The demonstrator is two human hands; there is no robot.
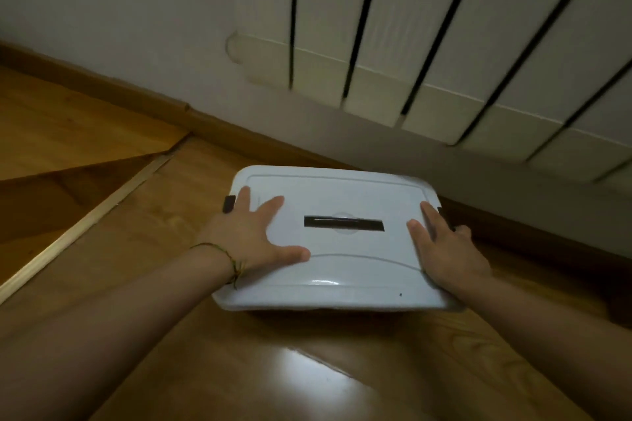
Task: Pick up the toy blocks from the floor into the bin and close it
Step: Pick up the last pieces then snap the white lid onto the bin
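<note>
A white plastic bin stands on the wooden floor with its white lid [337, 270] on top, so the inside and any toy blocks are hidden. The lid has a dark rectangular handle [343, 225] at its middle and a dark clip [229, 204] at the left end. My left hand [251, 236] lies flat on the lid's left part, fingers spread, next to that clip. My right hand [444, 246] rests on the lid's right edge, fingers reaching over another dark clip [444, 215]. No loose blocks show on the floor.
A white radiator [427, 44] hangs on the wall just behind the bin, above a wooden skirting board [143, 99]. A pale wooden strip [85, 222] runs across the floor to the left. Glossy floorboards [307, 369] lie between my arms.
</note>
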